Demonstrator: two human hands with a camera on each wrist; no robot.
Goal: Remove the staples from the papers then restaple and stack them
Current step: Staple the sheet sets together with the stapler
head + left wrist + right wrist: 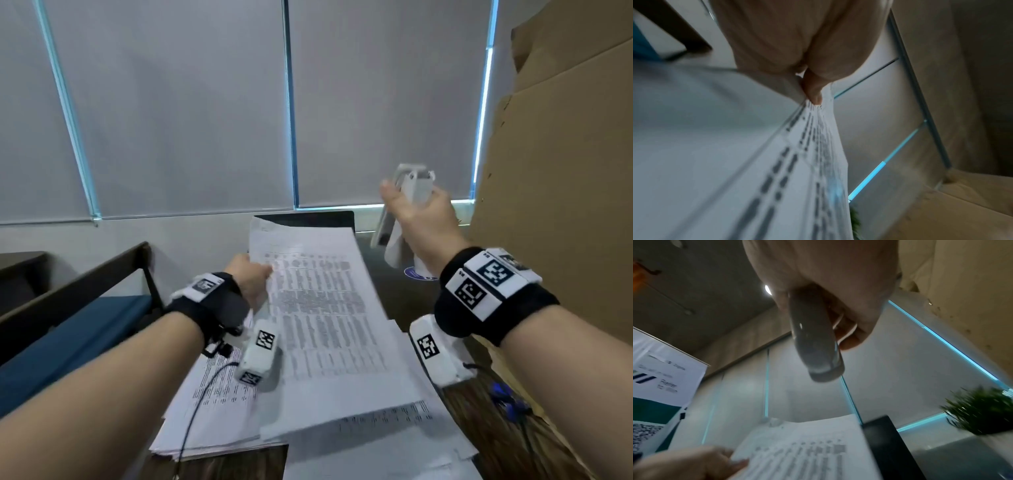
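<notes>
While the left hand (251, 279) pinches a printed set of papers (322, 322) by its left edge, thumb on top, and lifts it at a slant in the middle of the frame, the right hand (419, 219) is raised at the upper right with its fingers wrapped round a pale stapler (412, 188), well apart from the sheets. More printed sheets (219, 411) lie spread beneath on the table (397, 294), toward the lower centre. Judging by tool and paper held apart, this looks like the restapling step, with the set picked up and the stapler not yet brought to it; whether the old staple is already out cannot be told, since the top corner is blurred. The next move would call for squaring the pages, steering the stapler's mouth over the upper left corner of the set, and squeezing firmly while the left pinch keeps the sheets from sliding.
</notes>
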